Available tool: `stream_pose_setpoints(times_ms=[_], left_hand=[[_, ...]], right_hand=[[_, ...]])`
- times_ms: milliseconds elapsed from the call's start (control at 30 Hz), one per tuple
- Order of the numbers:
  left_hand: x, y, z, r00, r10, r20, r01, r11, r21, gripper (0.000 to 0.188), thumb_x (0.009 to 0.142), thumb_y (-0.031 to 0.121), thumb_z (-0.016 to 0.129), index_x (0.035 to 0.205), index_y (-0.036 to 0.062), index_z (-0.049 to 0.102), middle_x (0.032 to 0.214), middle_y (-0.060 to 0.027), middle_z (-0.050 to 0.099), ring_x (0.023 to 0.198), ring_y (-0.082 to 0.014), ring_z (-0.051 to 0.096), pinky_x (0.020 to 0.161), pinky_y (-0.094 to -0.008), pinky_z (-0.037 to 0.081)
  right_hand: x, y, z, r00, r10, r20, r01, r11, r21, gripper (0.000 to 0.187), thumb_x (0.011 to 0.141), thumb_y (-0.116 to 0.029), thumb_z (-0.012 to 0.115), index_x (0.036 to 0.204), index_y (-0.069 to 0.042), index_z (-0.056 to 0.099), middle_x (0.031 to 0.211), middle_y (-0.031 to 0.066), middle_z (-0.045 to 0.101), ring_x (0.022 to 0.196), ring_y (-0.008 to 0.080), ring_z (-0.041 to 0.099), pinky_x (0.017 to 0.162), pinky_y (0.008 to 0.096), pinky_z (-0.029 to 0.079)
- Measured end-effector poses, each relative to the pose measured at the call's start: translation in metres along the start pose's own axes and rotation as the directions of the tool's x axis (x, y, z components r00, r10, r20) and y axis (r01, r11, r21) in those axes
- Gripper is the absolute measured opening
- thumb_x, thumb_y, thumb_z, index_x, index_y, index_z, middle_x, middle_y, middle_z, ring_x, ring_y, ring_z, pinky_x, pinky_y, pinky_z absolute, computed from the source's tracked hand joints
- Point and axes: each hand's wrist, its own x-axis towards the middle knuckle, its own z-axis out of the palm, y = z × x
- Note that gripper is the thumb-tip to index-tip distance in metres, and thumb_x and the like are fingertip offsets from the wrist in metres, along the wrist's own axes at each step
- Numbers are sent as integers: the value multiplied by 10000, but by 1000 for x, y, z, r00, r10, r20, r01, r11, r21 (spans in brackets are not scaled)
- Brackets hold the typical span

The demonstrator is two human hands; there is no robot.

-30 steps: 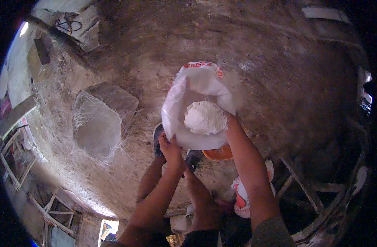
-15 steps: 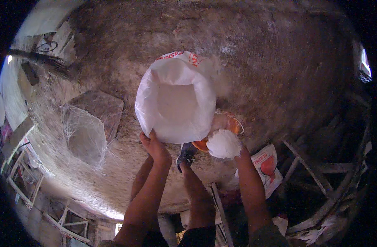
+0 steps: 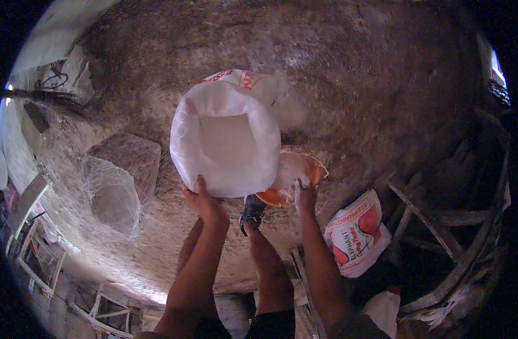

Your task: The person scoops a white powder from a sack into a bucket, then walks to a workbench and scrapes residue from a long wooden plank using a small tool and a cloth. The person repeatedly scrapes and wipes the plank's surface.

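A white woven sack (image 3: 182, 133) stands with its rim rolled outward, and pale powder (image 3: 228, 138) shows inside. My left hand (image 3: 205, 203) grips the sack's near left side, thumb up against the material. Just right of the sack sits an orange basin (image 3: 315, 169) with whitish powder in it. My right hand (image 3: 305, 195) is at the basin's near right edge. Its fingers are dusted white and look apart, with nothing visible in them.
A flattened red-and-white bag (image 3: 358, 234) lies to the right beside wooden frames (image 3: 428, 226). At left, a tangle of pale fibres (image 3: 115, 195) rests by a dark flat slab (image 3: 129, 155). My foot (image 3: 251, 212) is close behind the sack and basin.
The rounded white mass at my right hand is no longer visible, and that hand has shifted left to the basin's edge. My left hand keeps its hold on the sack.
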Motion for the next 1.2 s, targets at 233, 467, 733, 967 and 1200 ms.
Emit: stream_pose_setpoints(times_ms=[233,467,733,967,1200], left_hand=[[-8,-16,-13,961,-270,58,274,959,-71,458,963,104,676,1353,24,449,1302,-138,565,1180,-296,583,958,-446,521],[-14,-25,-25,942,-326,81,333,938,-96,422,969,104,658,1325,45,440,1247,-130,577,1109,-251,589,905,-421,525],[-19,1,-13,925,-361,120,374,919,-124,411,943,147,689,1292,96,477,1217,-103,607,1073,-251,621,833,-391,549],[-21,14,-3,902,-368,226,409,896,-174,507,920,85,679,1368,133,447,1342,-85,560,1206,-297,563,969,-519,493],[-24,7,-6,930,-316,188,353,908,-225,465,938,111,661,1356,128,459,1338,-92,562,1212,-285,564,1001,-488,490]], right_hand=[[-61,-145,29,634,-754,168,765,644,5,284,881,-37,663,1154,42,653,1144,208,677,1070,361,655,959,422,510],[24,-239,214,387,-692,609,917,219,-335,610,966,-273,573,1526,-87,418,1599,195,371,1485,389,329,1245,506,239],[51,-175,186,354,-399,846,902,-92,-421,678,897,-419,688,1510,-219,480,1582,119,423,1472,321,370,1235,509,258],[37,-160,156,516,84,853,842,136,-523,661,896,-478,682,1428,-103,571,1437,181,566,1255,332,592,1108,457,429],[19,-190,109,522,228,822,302,852,-428,538,921,-391,675,1351,-75,619,1289,136,672,1143,283,662,960,490,540]])
